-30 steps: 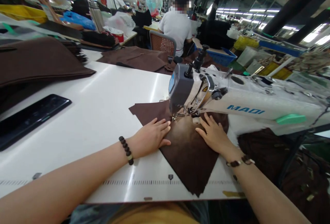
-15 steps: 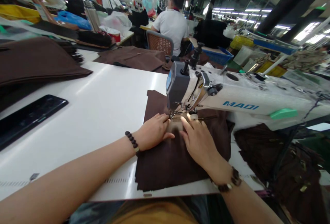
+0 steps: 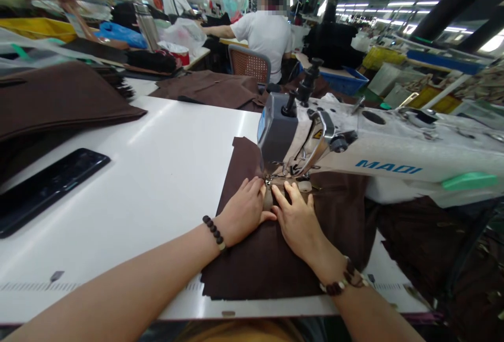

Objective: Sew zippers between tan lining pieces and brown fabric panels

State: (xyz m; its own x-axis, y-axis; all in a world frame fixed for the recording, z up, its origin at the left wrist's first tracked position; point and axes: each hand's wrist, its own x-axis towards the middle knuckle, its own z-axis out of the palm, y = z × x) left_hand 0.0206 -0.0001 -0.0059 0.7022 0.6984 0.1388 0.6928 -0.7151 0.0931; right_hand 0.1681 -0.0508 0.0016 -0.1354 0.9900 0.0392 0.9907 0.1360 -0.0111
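A dark brown fabric piece [image 3: 255,263] lies on the white sewing table [image 3: 149,174], running under the head of the white sewing machine [image 3: 378,158]. My left hand [image 3: 244,209] lies flat on the fabric just left of the needle, fingers stretched out. My right hand [image 3: 297,218] presses on the fabric right beside it, fingers extended toward the presser foot [image 3: 275,179]. The two hands nearly touch. Both wrists wear bead bracelets.
A black phone [image 3: 47,187] lies at the table's left. A stack of brown fabric [image 3: 59,97] sits at the far left. More brown fabric [image 3: 208,90] lies beyond the table. A person in a white shirt [image 3: 268,37] sits on a chair ahead.
The fabric has been turned from a diagonal to square with the table edge. My right hand moved left to sit beside my left hand at the needle.
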